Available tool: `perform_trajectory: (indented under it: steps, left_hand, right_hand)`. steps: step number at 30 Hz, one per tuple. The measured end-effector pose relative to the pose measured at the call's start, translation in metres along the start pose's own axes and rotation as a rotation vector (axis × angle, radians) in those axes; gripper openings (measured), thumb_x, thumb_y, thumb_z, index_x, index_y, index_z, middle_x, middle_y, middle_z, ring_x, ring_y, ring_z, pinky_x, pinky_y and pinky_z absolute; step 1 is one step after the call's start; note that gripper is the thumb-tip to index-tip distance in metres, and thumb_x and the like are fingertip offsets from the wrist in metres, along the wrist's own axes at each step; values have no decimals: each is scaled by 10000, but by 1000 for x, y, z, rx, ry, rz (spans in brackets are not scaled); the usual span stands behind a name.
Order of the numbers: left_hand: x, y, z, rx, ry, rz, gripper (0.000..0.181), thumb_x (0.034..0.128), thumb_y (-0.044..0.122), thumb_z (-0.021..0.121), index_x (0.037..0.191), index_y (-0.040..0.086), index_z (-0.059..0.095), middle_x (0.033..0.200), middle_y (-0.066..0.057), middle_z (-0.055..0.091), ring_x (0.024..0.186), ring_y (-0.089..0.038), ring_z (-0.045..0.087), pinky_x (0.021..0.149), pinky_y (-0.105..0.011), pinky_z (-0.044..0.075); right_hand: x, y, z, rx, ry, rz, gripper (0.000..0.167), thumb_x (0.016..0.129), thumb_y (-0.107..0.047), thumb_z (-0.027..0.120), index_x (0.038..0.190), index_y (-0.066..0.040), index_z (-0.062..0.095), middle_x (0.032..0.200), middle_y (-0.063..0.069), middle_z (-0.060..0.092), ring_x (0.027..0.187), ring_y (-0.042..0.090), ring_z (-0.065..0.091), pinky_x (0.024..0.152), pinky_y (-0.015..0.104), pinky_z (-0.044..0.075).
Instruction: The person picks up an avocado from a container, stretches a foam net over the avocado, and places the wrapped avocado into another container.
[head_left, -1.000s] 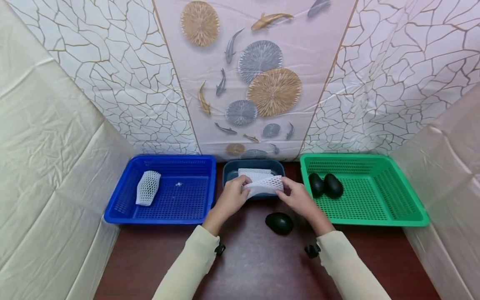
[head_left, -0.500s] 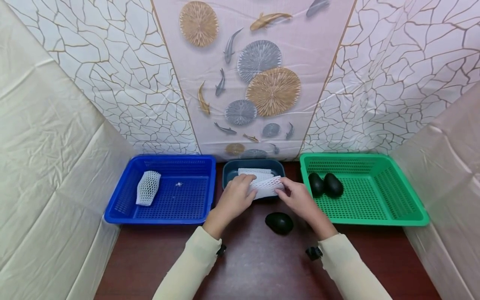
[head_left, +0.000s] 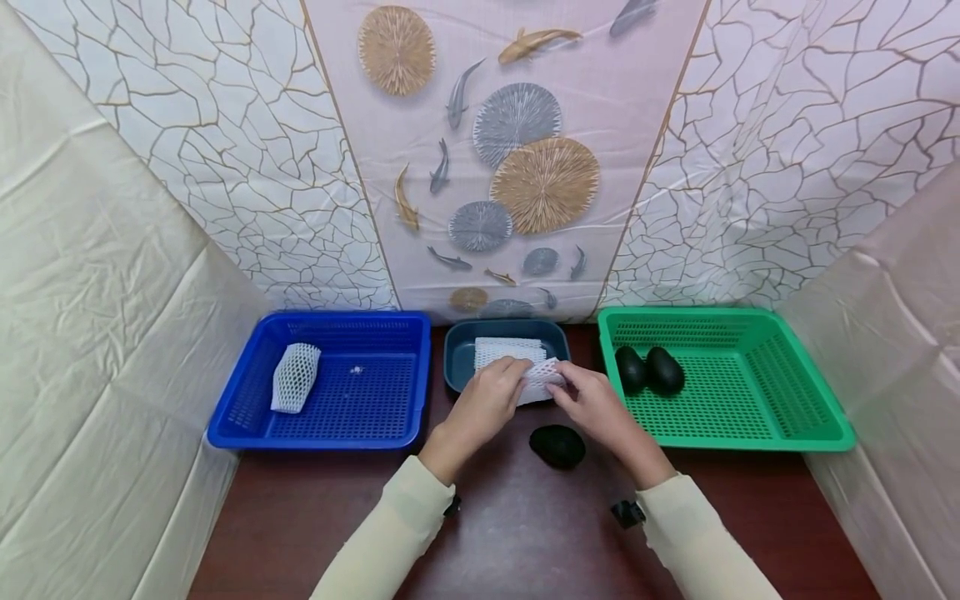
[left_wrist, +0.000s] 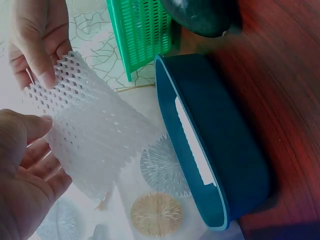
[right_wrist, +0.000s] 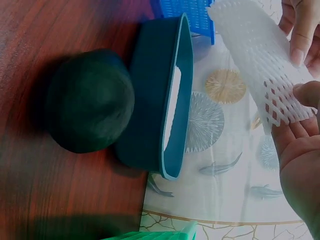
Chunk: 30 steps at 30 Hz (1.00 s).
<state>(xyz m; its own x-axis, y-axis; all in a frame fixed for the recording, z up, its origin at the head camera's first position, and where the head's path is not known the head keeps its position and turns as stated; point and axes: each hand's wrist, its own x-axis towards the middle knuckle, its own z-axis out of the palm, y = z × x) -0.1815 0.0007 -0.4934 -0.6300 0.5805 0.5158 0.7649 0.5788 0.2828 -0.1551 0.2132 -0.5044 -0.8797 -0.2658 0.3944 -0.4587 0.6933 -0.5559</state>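
Observation:
A white foam net sleeve (head_left: 537,383) is stretched between both hands above the front edge of a small teal bin (head_left: 454,350). My left hand (head_left: 491,396) pinches it between thumb and fingers, close to the right hand. At the sleeve's other end, my right hand (head_left: 596,400) grips the netted edge; the left wrist view shows that hand's thumb (left_wrist: 42,67) on the mesh. More white foam sleeves (head_left: 506,347) lie inside the bin. A dark green avocado (head_left: 557,447) rests on the table just in front of the hands.
On the left stands a blue basket (head_left: 318,443) with one sleeve-covered item (head_left: 296,377) in it. The green basket (head_left: 727,443) at the right holds two avocados (head_left: 664,372). Patterned cloth walls (head_left: 540,275) close off the back and sides.
My left hand has moved right along the sleeve, closer to the right hand, and the sleeve has bunched shorter between them. The right hand and the avocados stay about where they were.

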Motion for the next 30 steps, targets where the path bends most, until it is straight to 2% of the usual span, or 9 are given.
perform_trajectory:
  steps: [5,8,15,19,25,30]
  left_hand:
    - [0,3,-1,-61,-5,-68,250,1002,72,655,1247,25,681,1184,-123,735,1087,-239,721,952,-367,581]
    - [0,4,-5,-85,8,-110,221,1011,75,641,1221,32,696,1182,-122,741,1094,-243,723,956,-374,579]
    - [2,-4,-13,-121,105,-135,166,992,46,659,1147,22,714,1110,-134,750,1037,-264,728,938,-387,584]
    - [1,-9,-14,-150,137,-147,161,985,37,666,1137,26,717,1109,-130,749,1033,-262,726,943,-381,584]
    - [-1,-11,-11,-151,102,-160,165,996,54,657,1154,46,702,1120,-119,739,1040,-250,719,941,-382,584]
    - [-2,-10,-7,-133,58,-153,167,1005,72,646,1169,62,678,1148,-107,732,1075,-246,709,953,-390,575]
  right_hand:
    - [-6,2,1,23,-40,26,296,938,-116,754,1199,-80,620,844,-14,641,695,51,538,617,256,480]
    - [-10,5,3,49,-83,51,371,919,-146,780,1225,-88,578,844,-8,649,690,47,546,612,241,476]
    - [-18,17,13,26,-162,40,296,920,-139,778,1148,-107,592,935,6,702,785,61,670,673,244,570]
    - [-22,20,17,11,-174,27,251,929,-136,768,1123,-105,611,941,-5,706,812,85,693,698,261,586]
    - [-21,17,14,21,-149,1,213,933,-125,763,1082,-123,610,895,-40,678,759,35,640,659,240,561]
    - [-18,13,10,27,-81,-53,209,933,-123,762,1074,-125,608,889,-28,672,753,34,629,644,244,550]
